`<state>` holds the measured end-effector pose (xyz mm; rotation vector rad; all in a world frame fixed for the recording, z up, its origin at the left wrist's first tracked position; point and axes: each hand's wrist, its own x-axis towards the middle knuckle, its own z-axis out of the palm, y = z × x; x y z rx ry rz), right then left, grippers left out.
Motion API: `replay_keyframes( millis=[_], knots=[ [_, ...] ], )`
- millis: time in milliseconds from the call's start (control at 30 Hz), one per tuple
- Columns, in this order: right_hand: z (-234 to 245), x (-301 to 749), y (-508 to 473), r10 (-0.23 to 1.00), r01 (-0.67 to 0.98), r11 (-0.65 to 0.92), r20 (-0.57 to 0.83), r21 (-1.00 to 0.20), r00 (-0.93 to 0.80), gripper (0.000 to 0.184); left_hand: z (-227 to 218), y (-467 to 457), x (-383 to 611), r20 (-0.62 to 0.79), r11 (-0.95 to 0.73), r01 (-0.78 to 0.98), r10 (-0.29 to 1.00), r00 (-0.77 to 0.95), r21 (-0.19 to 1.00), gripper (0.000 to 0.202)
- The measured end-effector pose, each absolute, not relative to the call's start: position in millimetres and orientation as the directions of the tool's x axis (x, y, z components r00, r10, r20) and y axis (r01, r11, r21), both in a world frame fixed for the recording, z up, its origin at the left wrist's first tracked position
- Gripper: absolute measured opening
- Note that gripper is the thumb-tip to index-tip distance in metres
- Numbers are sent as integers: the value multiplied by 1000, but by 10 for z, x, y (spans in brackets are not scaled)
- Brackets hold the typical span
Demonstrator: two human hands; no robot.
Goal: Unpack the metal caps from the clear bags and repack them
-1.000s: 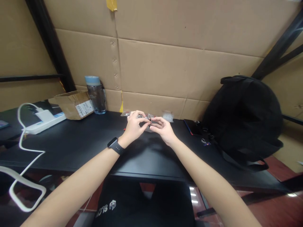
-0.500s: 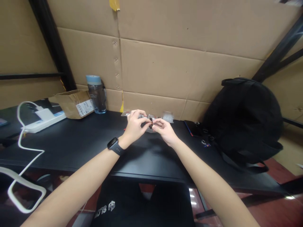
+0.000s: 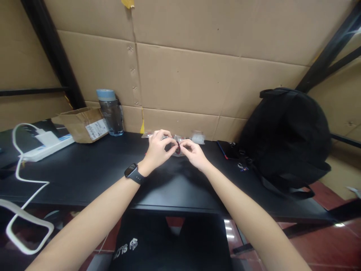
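Both of my hands meet above the middle of the black desk (image 3: pixel 84 169). My left hand (image 3: pixel 156 149), with a black smartwatch (image 3: pixel 132 173) on its wrist, pinches a small dark red ring-shaped piece (image 3: pixel 178 148) from the left. My right hand (image 3: pixel 192 152) pinches the same small piece from the right, fingers curled. What the piece is exactly is too small to tell. Small clear plastic bags (image 3: pixel 197 137) lie on the desk just behind the hands.
A black backpack (image 3: pixel 284 139) fills the desk's right end, with a dark phone (image 3: pixel 229 149) beside it. At the left stand a water bottle (image 3: pixel 110 112), a cardboard box (image 3: pixel 81 123) and a white power strip (image 3: pixel 47 145) with a cable. Cardboard walls the back.
The hands stay joined on the small piece, with only slight finger shifts. The camera has turned a little, so everything sits slightly further left and higher.
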<state>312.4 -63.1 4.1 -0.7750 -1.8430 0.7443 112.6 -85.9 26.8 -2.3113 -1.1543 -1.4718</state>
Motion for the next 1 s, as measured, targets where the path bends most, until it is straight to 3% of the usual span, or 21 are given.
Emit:
replay_keyframes(
  millis=[133,433,500,633,700,800,900,1000],
  knots=[
    [113,3168,-680,681,352,732,609,-584,-407,21,268,-855,1092,752,-674,670,606,261,311,23],
    [126,3289,-639,629,455,773,624,-442,-463,12,130,-730,1030,462,-661,709,723,514,246,42],
    [136,3332,-633,630,484,773,587,-410,-509,11,161,-659,938,484,-638,721,737,472,269,43],
    [170,3415,-642,639,541,766,510,-348,-576,8,178,-406,492,532,-467,804,815,229,369,41],
    [187,3444,-650,642,548,764,479,-340,-599,6,147,-277,207,452,-347,857,879,155,381,38],
    [222,3484,-658,642,523,765,392,-375,-659,7,94,-167,-96,214,-204,898,969,128,389,34],
    [266,3567,-647,657,502,741,325,-445,-680,7,74,-174,-147,81,-216,874,976,201,435,31],
    [292,3725,-593,719,564,686,310,-459,-622,13,80,-223,-50,66,-269,851,961,269,450,27]
  ],
)
